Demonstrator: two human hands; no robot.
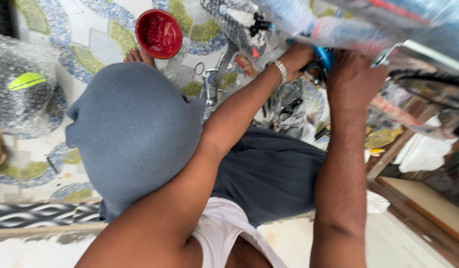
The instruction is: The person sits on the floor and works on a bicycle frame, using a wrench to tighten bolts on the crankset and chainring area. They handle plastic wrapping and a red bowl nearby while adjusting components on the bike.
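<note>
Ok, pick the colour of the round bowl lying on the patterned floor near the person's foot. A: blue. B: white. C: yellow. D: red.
D: the round bowl on the mosaic floor, just above the bent knee, is red inside and out.

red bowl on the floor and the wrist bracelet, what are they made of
Red bowl: probably plastic, glossy, with soft highlights on an even red. Bracelet on the left hand: looks like metal, silvery, with bright glinting links.
</note>
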